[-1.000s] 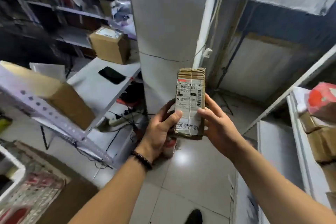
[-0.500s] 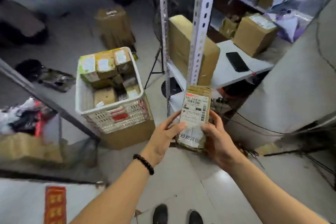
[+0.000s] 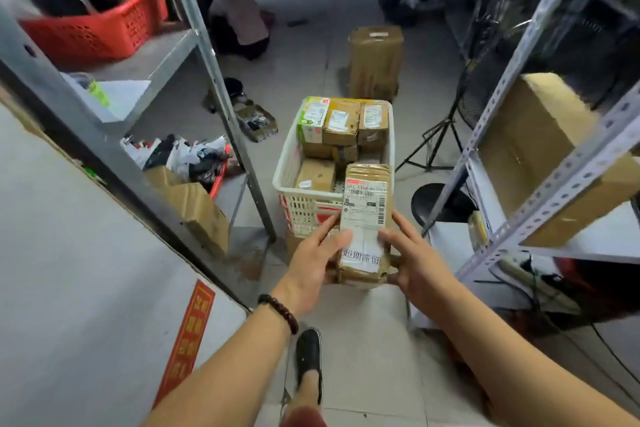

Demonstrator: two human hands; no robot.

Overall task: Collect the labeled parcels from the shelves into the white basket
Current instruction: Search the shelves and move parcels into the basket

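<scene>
The left hand (image 3: 310, 265) and right hand (image 3: 417, 269) are gripping the parcel (image 3: 365, 215) by its 9 and 3 o'clock edges, fingers (image 3: 327, 227) curling behind it, thumbs pressing on the label. The parcel is hanging label-up in the air, overlapping the near rim of the basket (image 3: 304, 211), at 12 o'clock from the hands. Other boxes (image 3: 341, 121) are lying inside the basket.

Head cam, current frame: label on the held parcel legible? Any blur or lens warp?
Head view: parcel label mostly sharp, barcode and big characters clear, fine print soft; edges smear, red basket and right post blurred; posts splay from the wide lens; light dim, no glare on the label.
</scene>
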